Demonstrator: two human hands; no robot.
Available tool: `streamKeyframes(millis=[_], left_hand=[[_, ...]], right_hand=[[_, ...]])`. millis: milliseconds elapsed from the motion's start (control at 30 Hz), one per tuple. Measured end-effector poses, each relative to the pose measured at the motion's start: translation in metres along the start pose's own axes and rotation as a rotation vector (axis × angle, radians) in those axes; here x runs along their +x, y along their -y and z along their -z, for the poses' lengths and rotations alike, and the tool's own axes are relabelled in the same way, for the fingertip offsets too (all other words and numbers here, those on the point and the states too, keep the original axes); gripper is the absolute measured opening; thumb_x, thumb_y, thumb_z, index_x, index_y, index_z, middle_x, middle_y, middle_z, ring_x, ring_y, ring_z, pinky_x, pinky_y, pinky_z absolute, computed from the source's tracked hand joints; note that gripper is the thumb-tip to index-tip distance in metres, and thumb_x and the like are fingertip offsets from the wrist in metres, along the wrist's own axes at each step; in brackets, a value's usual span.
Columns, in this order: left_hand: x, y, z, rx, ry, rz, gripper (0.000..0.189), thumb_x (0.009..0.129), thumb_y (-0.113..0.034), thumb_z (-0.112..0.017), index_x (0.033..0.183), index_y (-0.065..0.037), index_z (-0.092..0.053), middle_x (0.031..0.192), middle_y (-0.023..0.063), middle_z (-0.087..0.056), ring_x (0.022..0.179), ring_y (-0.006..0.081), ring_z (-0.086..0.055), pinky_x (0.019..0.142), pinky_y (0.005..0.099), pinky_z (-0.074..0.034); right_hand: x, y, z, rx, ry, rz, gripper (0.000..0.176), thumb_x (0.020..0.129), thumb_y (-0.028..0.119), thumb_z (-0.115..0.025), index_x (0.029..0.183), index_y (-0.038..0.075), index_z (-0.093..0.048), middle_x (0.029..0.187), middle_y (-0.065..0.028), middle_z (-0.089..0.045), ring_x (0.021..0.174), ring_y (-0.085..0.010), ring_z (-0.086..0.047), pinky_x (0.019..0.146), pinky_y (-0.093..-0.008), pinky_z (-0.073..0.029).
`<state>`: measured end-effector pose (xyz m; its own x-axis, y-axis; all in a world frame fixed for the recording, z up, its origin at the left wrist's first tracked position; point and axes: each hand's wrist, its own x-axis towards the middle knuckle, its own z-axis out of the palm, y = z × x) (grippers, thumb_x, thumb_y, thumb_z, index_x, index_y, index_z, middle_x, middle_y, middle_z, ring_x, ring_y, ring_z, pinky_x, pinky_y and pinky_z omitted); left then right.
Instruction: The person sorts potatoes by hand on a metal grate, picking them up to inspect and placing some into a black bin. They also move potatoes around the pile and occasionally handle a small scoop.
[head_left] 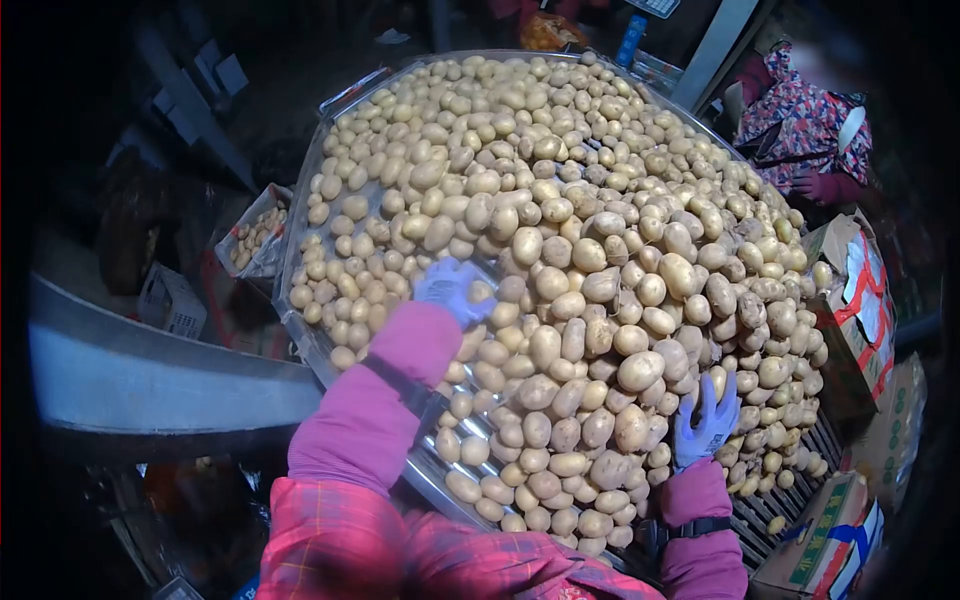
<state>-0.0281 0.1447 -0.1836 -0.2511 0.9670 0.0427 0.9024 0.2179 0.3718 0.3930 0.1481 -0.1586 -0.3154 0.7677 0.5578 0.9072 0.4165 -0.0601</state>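
Note:
A large heap of potatoes (600, 285) covers a broad metal-edged sorting table (292, 250). My left hand (447, 288), in a lavender glove, reaches into the left-middle of the heap. Its fingers curl around a small potato (480, 292). Lower right, my right hand (706, 428), gloved the same way, rests against the slope of the heap. Its fingers are stretched and spread, touching a potato (718, 380) that shows between them. The undersides of both hands are hidden.
At right stand cardboard boxes (850, 345) with red straps and another box (818, 535) beside a slatted grate (770, 520). A co-worker in a patterned top (808, 120) is at upper right. Left are a box of small potatoes (258, 235) and a curved metal beam (160, 365).

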Motion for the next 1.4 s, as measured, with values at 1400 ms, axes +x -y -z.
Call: streamKeyframes(millis=[1400], left_hand=[[-0.068, -0.024, 0.014, 0.124, 0.188, 0.007, 0.052, 0.083, -0.033, -0.064, 0.125, -0.007, -0.050, 0.102, 0.0165, -0.062, 0.093, 0.0320, -0.061, 0.081, 0.0429, -0.049]], right_hand=[[-0.004, -0.004, 0.001, 0.062, 0.035, -0.070, 0.038, 0.084, 0.027, -0.063, 0.119, 0.013, -0.061, 0.140, -0.0207, -0.042, 0.120, -0.0403, -0.047, 0.102, -0.0550, -0.032]])
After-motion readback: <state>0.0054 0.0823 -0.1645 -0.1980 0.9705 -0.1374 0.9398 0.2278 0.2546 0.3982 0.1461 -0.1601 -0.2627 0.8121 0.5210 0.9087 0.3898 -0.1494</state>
